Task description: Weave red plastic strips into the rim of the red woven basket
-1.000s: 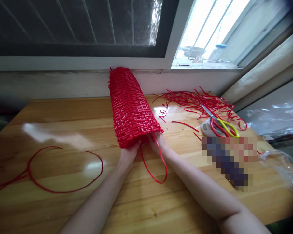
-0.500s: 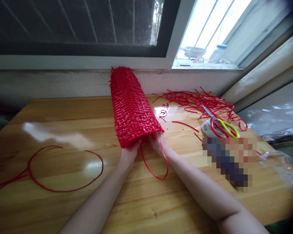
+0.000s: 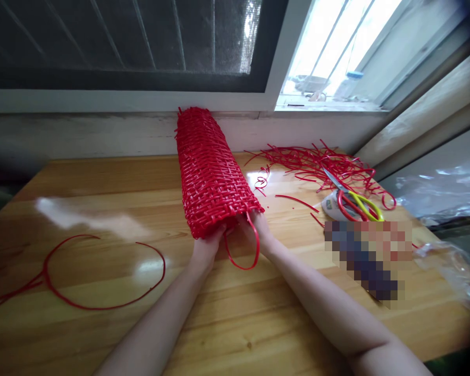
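A long red woven basket [image 3: 211, 167] lies on its side, its far end toward the window wall and its mouth facing me. My left hand [image 3: 211, 239] reaches into the left of the mouth, near the lower rim. On the right of the opening, my right hand [image 3: 255, 225] is inside too. The basket hides the fingers of both hands, so what they grip does not show. A red strip [image 3: 254, 253] hangs from the rim in a loop between my wrists.
A tangle of red strips [image 3: 305, 162] lies at the back right. Scissors [image 3: 356, 201] with red and yellow handles rest beside it. On the left, a long red strip [image 3: 102, 308] curves across the wooden table [image 3: 227, 334]. Clear plastic wrapping [image 3: 454, 266] sits at the right edge.
The loop of red strip at the basket's mouth has become smaller and drawn up toward the rim. Both hands have stayed nearly in place inside the opening.
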The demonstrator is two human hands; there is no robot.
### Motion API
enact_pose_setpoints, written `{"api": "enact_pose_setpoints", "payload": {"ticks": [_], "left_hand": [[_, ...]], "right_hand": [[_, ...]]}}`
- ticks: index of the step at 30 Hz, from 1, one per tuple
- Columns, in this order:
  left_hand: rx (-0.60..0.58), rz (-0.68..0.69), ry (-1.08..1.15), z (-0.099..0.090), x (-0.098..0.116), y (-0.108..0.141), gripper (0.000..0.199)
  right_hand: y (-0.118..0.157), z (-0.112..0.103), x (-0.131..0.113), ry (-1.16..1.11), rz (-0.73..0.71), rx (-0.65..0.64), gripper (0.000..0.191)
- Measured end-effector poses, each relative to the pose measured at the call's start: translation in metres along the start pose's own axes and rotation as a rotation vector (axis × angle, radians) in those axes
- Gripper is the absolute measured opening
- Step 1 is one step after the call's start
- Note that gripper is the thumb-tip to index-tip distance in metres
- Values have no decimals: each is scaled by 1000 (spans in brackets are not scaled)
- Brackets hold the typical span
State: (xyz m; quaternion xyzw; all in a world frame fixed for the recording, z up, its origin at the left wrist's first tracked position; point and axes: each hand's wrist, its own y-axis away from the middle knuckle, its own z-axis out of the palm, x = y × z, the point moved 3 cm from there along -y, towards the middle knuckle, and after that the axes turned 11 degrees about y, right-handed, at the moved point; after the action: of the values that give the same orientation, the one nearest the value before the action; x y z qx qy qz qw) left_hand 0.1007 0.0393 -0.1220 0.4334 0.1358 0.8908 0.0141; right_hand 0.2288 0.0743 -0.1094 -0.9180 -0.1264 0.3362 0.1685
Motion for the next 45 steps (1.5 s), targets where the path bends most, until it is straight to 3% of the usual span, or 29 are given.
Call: {"api": "enact_pose_setpoints", "payload": {"ticks": [3, 9, 14, 17, 20, 24, 27, 30, 36, 39, 40, 42, 44, 45], "left_hand": [[21, -45, -1, 3, 2, 1, 49], [45, -68, 8, 3, 2, 1, 49], [35, -81, 22, 3, 5, 2, 48], [30, -163, -27, 5, 6, 4, 42], [31, -222, -71, 6, 6, 5, 39], [-2, -222, -134, 4, 4, 4, 30], [-4, -172, -191, -1, 3, 2, 24], [-18, -134, -234, -3, 3, 0, 23], [-57, -147, -277, -3, 1, -2, 30], [7, -127, -271, -3, 0, -1, 30], [36, -115, -263, -2, 0, -1, 30], [84, -89, -250, -2, 0, 0, 28], [95, -80, -245, -1, 0, 0, 28], [95, -80, -244, 0, 0, 0, 29]], "right_hand": [[-1, -2, -1, -21, 16, 31, 24], [-4, -5, -10, 29, -50, -41, 21], [11, -19, -15, 151, -17, -26, 21], [27, -27, -16, 162, 87, -192, 16], [37, -23, -14, -51, 258, -426, 25], [41, -9, -15, -526, 576, -598, 26], [41, -3, -21, -792, 773, -590, 28], [43, -1, -24, -893, 847, -497, 27], [44, 3, -17, -804, 764, -474, 27], [43, -3, -16, -627, 686, -532, 22], [43, -8, -17, -548, 633, -605, 18], [47, -20, -22, -366, 435, -875, 9], [56, -38, -28, -168, 77, -1251, 3], [60, -49, -28, -83, -63, -1356, 3]]}}
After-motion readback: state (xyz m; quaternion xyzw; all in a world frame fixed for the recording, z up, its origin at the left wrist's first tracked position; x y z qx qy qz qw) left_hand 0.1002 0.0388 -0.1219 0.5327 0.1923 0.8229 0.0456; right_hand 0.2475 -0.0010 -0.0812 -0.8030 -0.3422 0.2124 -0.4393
